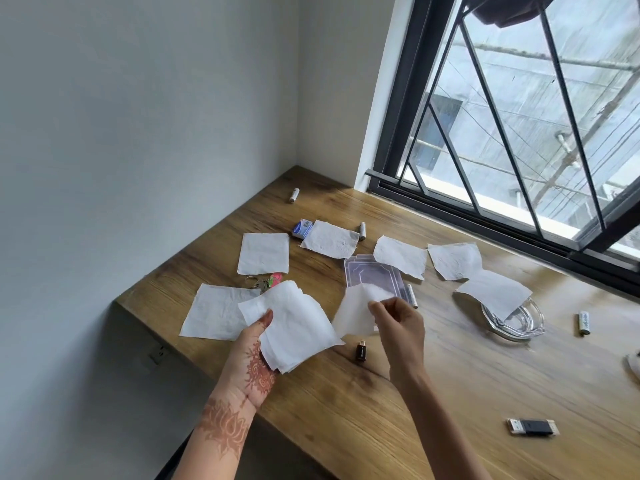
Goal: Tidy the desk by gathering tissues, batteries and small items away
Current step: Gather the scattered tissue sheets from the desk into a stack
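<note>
My left hand (pixel 254 362) holds a small stack of white tissues (pixel 294 327) above the desk's near-left edge. My right hand (pixel 398 327) pinches one more tissue (pixel 353 313) just beside that stack. Several tissues lie flat on the wooden desk (pixel 433 393), among them one at the left (pixel 214 311), one behind it (pixel 264 252) and one draped over a glass dish (pixel 516 322). Batteries lie at the back (pixel 294 195), by a tissue (pixel 362 231), beside a clear plastic box (pixel 372 277) and at the right (pixel 584 323).
A small blue-white packet (pixel 302 229), keys with a pink fob (pixel 266 281), a small black adapter (pixel 360 351) and a black-and-gold USB stick (pixel 531 427) lie on the desk. The wall bounds the left, a barred window (pixel 502 133) the back.
</note>
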Demonstrator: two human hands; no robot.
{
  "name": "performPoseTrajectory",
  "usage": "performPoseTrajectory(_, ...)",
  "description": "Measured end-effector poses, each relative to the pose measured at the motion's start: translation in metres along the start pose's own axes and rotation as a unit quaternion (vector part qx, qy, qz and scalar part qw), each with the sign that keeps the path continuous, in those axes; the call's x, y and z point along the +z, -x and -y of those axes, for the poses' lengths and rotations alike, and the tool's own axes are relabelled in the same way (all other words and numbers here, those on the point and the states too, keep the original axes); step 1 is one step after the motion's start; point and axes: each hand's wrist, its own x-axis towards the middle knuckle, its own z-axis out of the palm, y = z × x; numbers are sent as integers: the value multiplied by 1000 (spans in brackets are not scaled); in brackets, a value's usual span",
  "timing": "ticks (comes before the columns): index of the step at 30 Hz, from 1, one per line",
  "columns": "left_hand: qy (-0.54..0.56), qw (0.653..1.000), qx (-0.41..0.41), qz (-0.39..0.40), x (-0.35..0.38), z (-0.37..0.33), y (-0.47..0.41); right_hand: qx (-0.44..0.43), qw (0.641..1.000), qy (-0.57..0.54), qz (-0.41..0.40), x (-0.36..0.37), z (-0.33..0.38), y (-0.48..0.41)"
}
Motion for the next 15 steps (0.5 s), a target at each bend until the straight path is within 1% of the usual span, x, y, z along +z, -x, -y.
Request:
performPoseTrajectory(1, 7, 1000, 1, 8, 0, 1, 0, -26, 1000, 2, 9, -1, 7, 0)
performPoseTrajectory(2, -7, 1000, 3, -4, 1, 0, 1, -57, 998, 10, 26, -2, 15, 0)
performPoseTrajectory(4, 2, 1000, 4, -9, -1, 1, 1, -140, 986, 58, 74, -2, 29, 2)
performPoseTrajectory(6, 8, 1000, 0, -10, -2, 2, 0, -221, 956, 141, 131, 0, 42, 7)
performPoseTrajectory(8, 35, 999, -29, -14, 3, 0, 1, -281, 921, 191, 191, 7, 52, 15)
performPoseTrajectory(10, 67, 997, -37, -16, 5, -2, 0, -313, 890, 219, 249, 19, 57, 26)
performPoseTrajectory(12, 63, 998, -21, 18, 1, 0, 1, -333, 858, 252, 299, 33, 53, 36)
performPoseTrajectory(13, 62, 998, -13, 29, -1, 1, 3, -342, 846, 261, 315, 40, 49, 40)
performPoseTrajectory(15, 79, 996, 15, 32, -9, 3, 2, -348, 834, 273, 330, 51, 41, 45)
